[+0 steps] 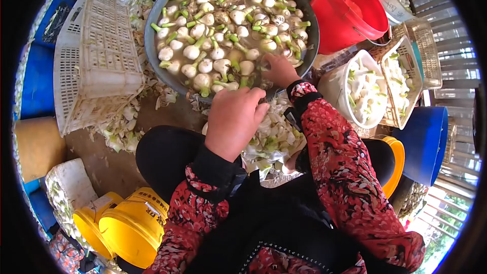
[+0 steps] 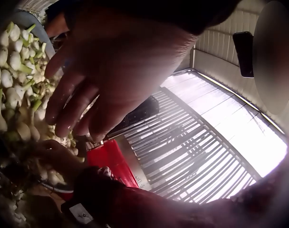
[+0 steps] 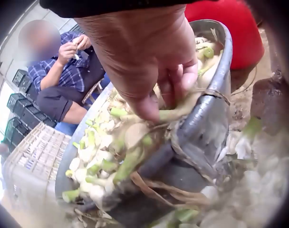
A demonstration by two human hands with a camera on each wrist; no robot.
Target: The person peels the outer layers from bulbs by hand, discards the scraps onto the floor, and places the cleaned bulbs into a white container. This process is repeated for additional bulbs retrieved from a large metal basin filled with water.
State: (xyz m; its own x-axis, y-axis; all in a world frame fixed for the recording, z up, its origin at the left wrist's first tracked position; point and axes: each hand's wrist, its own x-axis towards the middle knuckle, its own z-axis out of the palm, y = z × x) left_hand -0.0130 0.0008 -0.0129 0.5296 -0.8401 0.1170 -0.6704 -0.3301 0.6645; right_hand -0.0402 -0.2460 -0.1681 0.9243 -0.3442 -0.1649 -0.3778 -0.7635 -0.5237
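A wide grey tub (image 1: 150, 35) holds murky water and many white garlic bulbs (image 1: 192, 52) with short green stems. My right hand (image 1: 280, 71) reaches over its near right rim. In the right wrist view, the thumb and curled fingers pinch a garlic bulb by its stem (image 3: 169, 115), just inside the rim; part of that bulb is hidden. My left hand (image 1: 236, 122) hovers before the tub's near edge, fingers loosely extended and holding nothing. Its palm and spread fingers show in the left wrist view.
A red bucket (image 1: 335, 25), a white bucket of garlic (image 1: 339, 83) and a crate (image 1: 417, 91) stand right. White crates (image 1: 101, 45) are stacked left; yellow buckets (image 1: 129, 228) lie nearby. Peelings (image 1: 274, 137) cover the ground below my hands. Another person (image 3: 63, 71) sits across the tub.
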